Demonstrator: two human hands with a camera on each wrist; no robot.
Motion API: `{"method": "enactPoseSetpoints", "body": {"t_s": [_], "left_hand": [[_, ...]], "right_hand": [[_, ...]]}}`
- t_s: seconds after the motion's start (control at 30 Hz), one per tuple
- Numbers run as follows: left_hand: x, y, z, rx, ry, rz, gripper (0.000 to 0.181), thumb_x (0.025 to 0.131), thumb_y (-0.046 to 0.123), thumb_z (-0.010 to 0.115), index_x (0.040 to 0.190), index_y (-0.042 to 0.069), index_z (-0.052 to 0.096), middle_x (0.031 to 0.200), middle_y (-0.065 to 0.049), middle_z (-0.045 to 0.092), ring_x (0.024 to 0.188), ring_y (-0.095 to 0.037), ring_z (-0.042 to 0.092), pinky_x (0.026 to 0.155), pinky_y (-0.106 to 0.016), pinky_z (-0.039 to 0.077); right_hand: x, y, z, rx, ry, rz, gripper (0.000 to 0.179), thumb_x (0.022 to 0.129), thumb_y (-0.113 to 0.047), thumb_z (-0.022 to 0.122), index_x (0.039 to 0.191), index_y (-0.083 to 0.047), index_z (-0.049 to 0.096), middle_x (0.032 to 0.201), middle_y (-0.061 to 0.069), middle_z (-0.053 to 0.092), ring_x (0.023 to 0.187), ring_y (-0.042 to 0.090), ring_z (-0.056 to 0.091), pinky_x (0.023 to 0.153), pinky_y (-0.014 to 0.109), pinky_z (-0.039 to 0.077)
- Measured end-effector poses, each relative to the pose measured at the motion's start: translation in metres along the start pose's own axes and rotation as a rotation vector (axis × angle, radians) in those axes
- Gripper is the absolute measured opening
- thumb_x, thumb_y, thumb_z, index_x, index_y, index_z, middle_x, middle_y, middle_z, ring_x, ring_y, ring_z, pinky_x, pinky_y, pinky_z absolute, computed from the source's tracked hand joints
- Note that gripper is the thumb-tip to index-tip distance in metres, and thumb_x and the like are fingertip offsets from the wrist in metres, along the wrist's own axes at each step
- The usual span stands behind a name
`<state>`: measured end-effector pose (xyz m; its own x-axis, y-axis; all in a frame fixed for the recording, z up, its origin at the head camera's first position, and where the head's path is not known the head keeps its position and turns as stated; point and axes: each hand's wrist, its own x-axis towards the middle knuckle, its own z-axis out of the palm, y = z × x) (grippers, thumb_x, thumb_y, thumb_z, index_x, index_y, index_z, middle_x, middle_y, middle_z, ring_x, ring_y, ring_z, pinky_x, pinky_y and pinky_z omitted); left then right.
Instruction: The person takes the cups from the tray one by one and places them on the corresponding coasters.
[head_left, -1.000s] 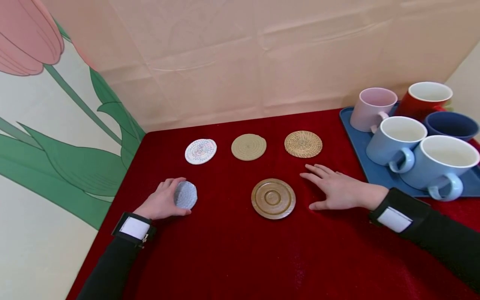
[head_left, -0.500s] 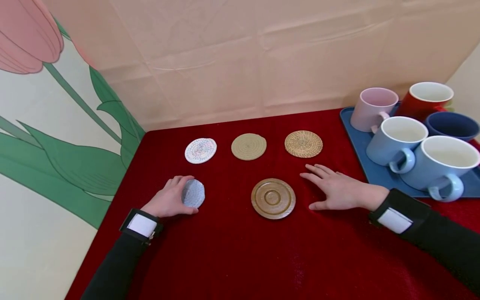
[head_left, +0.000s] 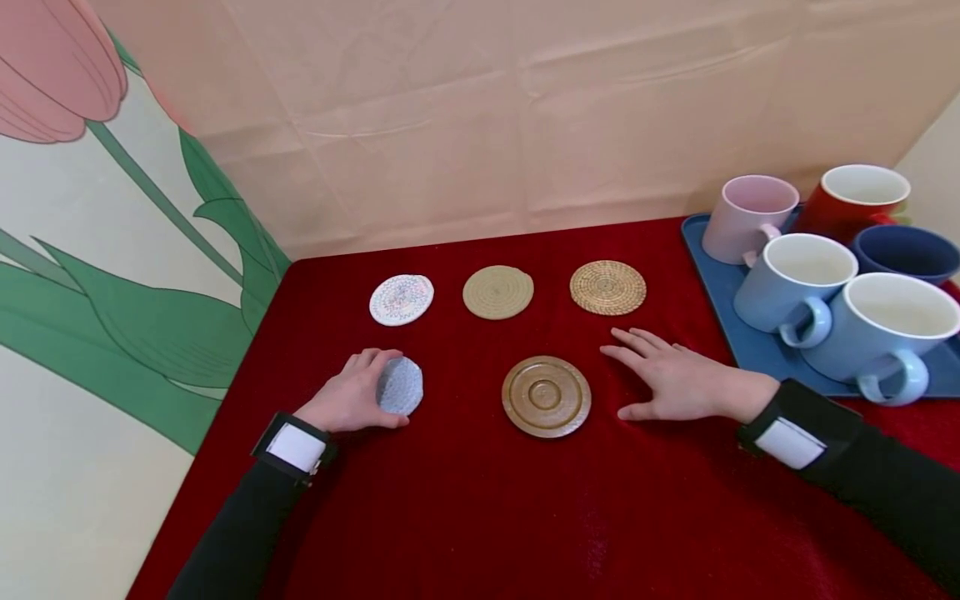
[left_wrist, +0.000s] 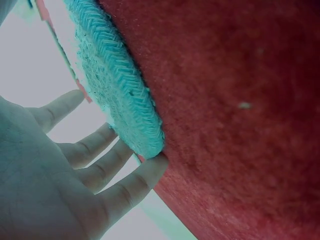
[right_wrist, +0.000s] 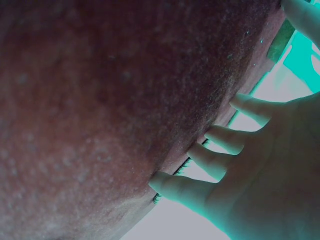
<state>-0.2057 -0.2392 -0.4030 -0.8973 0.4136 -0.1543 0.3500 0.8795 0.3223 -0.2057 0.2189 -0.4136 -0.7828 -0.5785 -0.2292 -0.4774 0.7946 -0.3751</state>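
A round pale blue woven coaster [head_left: 400,387] lies on the red cloth at the left of the head view. My left hand [head_left: 352,393] grips it by its edge, thumb on the near side and fingers on the far side. Up close in the left wrist view, fingertips meet the braided rim of the blue coaster [left_wrist: 125,90]. My right hand [head_left: 678,377] rests on the cloth with fingers spread, holding nothing. Just left of it sits a brown wooden coaster [head_left: 546,397] with ring grooves. The right wrist view shows the right hand's fingers [right_wrist: 175,185] touching the cloth.
Along the back lie a white speckled coaster [head_left: 402,300], a beige coaster [head_left: 498,292] and a straw-coloured woven coaster [head_left: 607,287]. A blue tray [head_left: 712,283] at the right carries several mugs, among them a pink mug [head_left: 738,233]. A wall stands behind the table.
My left hand has shifted to the right with the pale blue coaster, nearer to the wooden one. The right hand has stayed put.
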Motion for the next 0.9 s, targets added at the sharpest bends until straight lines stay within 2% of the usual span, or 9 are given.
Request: {"method": "enactPoseSetpoints", "body": {"t_s": [0.4,0.9], "left_hand": [[0.0011,0.002,0.0007,0.009,0.007,0.014,0.09,0.071,0.044,0.084,0.143,0.012,0.039,0.134,-0.018,0.043,0.114,-0.033,0.044,0.075,-0.048,0.051],[0.0,0.002,-0.0016,-0.009,-0.027,0.006,0.086,0.072,0.038,0.084,0.14,0.011,0.039,0.134,-0.019,0.042,0.113,-0.033,0.045,0.076,-0.047,0.052]], "right_hand": [[-0.0016,-0.0003,0.0002,-0.008,0.007,0.007,0.092,0.08,-0.06,0.069,0.149,-0.009,0.036,0.155,0.023,0.023,0.139,0.048,0.015,0.097,0.073,0.023],[-0.0028,-0.0023,0.0007,0.005,0.009,0.006,0.091,0.081,-0.057,0.07,0.149,-0.009,0.036,0.155,0.023,0.023,0.139,0.048,0.015,0.096,0.074,0.023]]}}
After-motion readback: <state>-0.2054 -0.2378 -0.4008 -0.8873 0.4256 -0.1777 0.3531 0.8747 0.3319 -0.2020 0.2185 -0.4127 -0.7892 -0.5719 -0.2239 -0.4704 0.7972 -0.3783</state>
